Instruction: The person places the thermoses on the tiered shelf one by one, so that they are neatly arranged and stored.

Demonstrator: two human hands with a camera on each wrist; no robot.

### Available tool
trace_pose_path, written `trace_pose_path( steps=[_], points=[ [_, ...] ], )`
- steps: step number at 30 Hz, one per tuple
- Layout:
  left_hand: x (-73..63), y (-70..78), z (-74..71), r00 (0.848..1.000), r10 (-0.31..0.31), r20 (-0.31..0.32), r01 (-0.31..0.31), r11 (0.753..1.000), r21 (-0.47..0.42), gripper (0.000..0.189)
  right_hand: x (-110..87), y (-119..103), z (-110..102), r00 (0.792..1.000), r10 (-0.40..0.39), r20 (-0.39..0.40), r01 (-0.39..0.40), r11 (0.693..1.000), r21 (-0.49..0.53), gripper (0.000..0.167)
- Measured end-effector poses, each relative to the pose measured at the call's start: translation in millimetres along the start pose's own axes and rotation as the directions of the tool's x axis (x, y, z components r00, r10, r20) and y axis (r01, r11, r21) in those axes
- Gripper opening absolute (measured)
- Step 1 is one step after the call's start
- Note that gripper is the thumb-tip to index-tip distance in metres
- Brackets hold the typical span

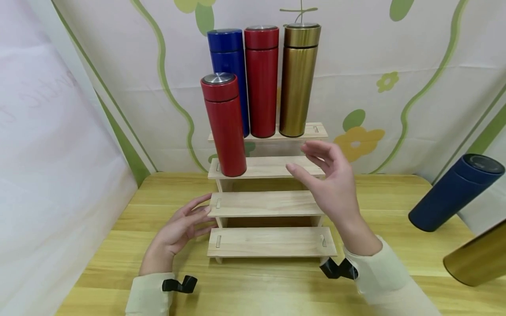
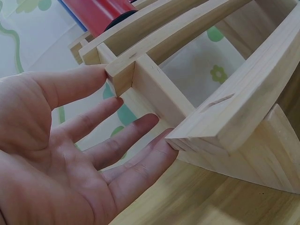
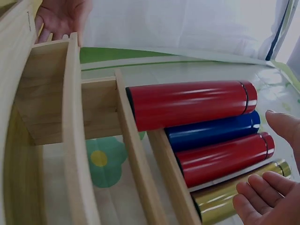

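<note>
A light wooden stepped rack (image 1: 269, 204) with several shelves stands on the table. On its top shelf stand a blue thermos (image 1: 227, 41), a red thermos (image 1: 262, 87) and a gold thermos (image 1: 298, 87). Another red thermos (image 1: 225, 131) is upright at the left end of the shelf just below. My left hand (image 1: 179, 230) touches the rack's left side, thumb against a shelf end in the left wrist view, fingers extended. Over the rack's right side, my right hand (image 1: 334, 188) hovers with thumb and fingers spread apart, holding nothing.
To the right, a dark blue thermos (image 1: 450, 195) and a second gold thermos (image 1: 480, 256), cut off by the frame edge, are on the wood-grain table (image 1: 261, 292). Behind the rack hangs a white cloth (image 1: 431, 105) with green and orange flower patterns.
</note>
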State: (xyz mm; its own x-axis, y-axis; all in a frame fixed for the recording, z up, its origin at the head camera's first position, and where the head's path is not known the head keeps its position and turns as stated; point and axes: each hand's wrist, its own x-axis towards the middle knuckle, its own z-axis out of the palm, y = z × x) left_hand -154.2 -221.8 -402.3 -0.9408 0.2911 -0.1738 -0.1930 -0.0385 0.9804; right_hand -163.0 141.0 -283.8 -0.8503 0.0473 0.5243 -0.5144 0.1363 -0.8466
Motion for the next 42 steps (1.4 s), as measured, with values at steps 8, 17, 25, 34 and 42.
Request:
trace_pose_path(
  steps=[8, 17, 25, 34, 42],
  points=[
    [-1.7, -0.3, -1.6, 1.000, 0.001, -0.001, -0.001, 1.000, -0.002, 0.065, -14.4, 18.3, -8.3, 0.998, 0.057, -0.029, -0.057, 0.998, -0.001, 0.055],
    [-3.3, -0.9, -2.2, 1.000, 0.002, 0.003, -0.002, 1.000, -0.006, 0.064, -26.3, 30.5, -16.3, 0.990, 0.125, -0.072, -0.127, 0.992, -0.026, 0.054],
    [-4.1, 0.9, -0.8, 1.000, 0.006, -0.007, -0.006, 1.000, -0.009, 0.062, -24.6, 37.4, -37.3, 0.978, 0.146, -0.150, -0.164, 0.979, -0.121, 0.057],
    [-3.1, 3.5, -0.9, 1.000, 0.005, -0.009, -0.005, 1.000, -0.001, 0.063, -18.6, 23.5, -91.2, 0.876, 0.063, -0.478, -0.214, 0.940, -0.267, 0.055],
    [-2.6, 3.6, -0.4, 1.000, 0.000, -0.007, 0.000, 1.000, 0.011, 0.063, -31.6, -5.1, -142.6, 0.680, -0.108, -0.725, -0.266, 0.885, -0.382, 0.047]
  ],
)
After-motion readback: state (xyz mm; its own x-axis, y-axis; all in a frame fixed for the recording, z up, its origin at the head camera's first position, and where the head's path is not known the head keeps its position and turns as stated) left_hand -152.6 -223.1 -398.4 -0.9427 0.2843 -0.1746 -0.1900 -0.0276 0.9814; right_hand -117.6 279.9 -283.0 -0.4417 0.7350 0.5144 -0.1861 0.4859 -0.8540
